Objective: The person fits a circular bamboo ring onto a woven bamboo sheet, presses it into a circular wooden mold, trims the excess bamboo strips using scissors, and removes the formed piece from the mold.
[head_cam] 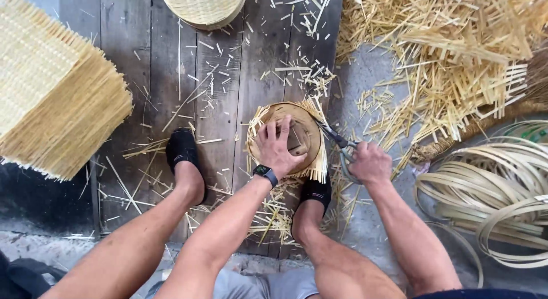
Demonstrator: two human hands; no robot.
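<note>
Trimming a round woven bamboo piece [311,113] on the plank floor [125,59], looks about halfway. Left hand [278,147] spread flat on the round form [297,136] on top, pinning it. Right hand [370,162] closed around scissors [337,140], blades at the piece's right edge. Fringe of strip ends still sticking out left, right and below; top edge looks cut. Loads of offcuts [297,70] above the piece. No packages, labels or signs anywhere.

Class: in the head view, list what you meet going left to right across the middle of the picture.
Stack of woven mats → left shoe → left hand on the round wooden disc → scissors → right hand → coiled bamboo strips.
</note>
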